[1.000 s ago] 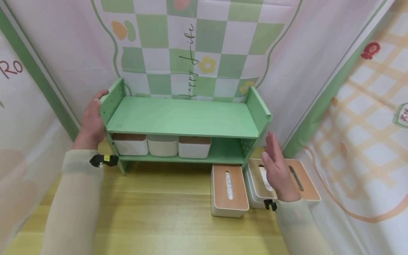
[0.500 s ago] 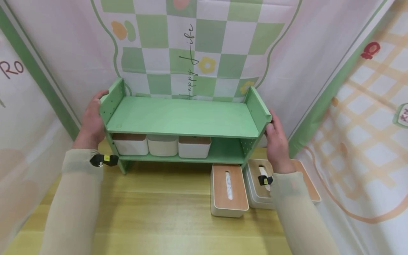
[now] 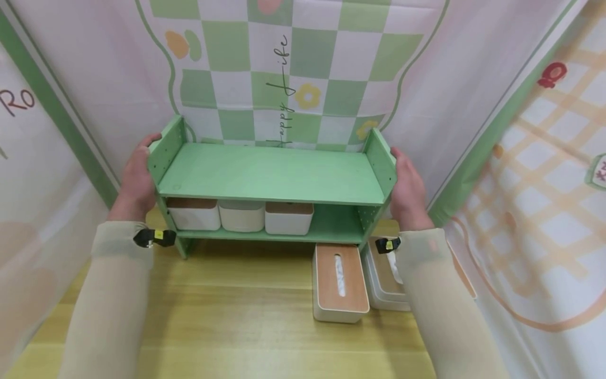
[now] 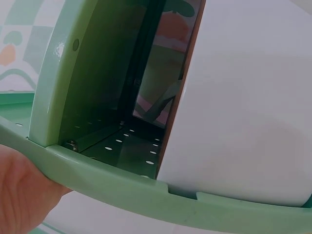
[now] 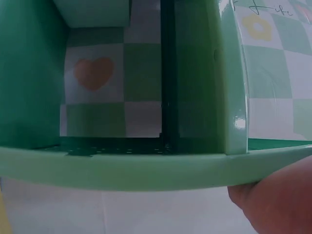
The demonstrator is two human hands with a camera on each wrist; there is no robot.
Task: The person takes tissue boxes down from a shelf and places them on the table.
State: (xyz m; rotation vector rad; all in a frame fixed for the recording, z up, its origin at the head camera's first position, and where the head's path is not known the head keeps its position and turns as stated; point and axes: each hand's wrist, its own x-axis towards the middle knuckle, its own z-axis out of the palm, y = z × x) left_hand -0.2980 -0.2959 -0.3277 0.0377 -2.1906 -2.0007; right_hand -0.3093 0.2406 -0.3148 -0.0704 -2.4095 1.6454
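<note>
- Green all over, the shelf unit [image 3: 270,168] stands across the middle of the frame, upright, with the checked cloth [image 3: 312,55] behind it.
- At centre left, the left hand [image 3: 136,176] lies along the outer face of the left side panel [image 3: 167,150], palm side toward the panel.
- At centre right, the right hand [image 3: 408,187] lies likewise against the right side panel [image 3: 381,163]. The hands are well apart, the whole width between them; neither shows fingers wrapped onto an inner face (how firmly they press, I cannot tell).
- Under the top board, toward the left, sit a left white bin [image 3: 194,217], a cream bin [image 3: 242,218] and a right white bin [image 3: 290,220], side by side.
- At lower right, on the floor [image 3: 227,316], a tissue box [image 3: 326,287] reaches up to the front corner; a second tissue box [image 3: 381,276] lies just beside it, partly behind the right sleeve [image 3: 433,284].
- The step in hand, I judge, is bracing both ends. Done well, it wants matched heights and even inward pressure, so neither end twists.
- Any shift should stay level and slow, since the bins look loose and could slide; the front right leg also needs care near the tissue box.
</note>
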